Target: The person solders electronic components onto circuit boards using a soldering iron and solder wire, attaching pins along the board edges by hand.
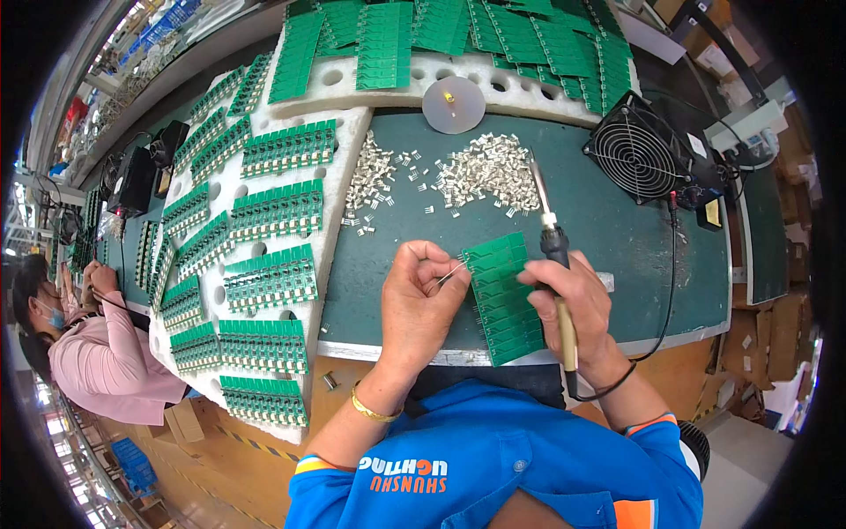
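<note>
A green circuit board panel (500, 300), with rows of small pins along its left edge, lies on the green work mat (397, 326) in front of me. My left hand (414, 300) is pinched on a thin solder wire (448, 273) at the panel's upper left corner. My right hand (573, 313) grips a soldering iron (564, 335) upright over the panel's right side, its metal tip pointing away from me. Beyond the panel lie two piles of small silver pronged components (483, 172). A pale round disc (445, 110) with a small yellow object stands behind them.
White foam trays (317, 123) with several assembled boards line the left; more green panels (383, 44) sit at the back. A black fan (634, 150) and cord are at the right. A co-worker in a pink top (110, 370) works at the left bench.
</note>
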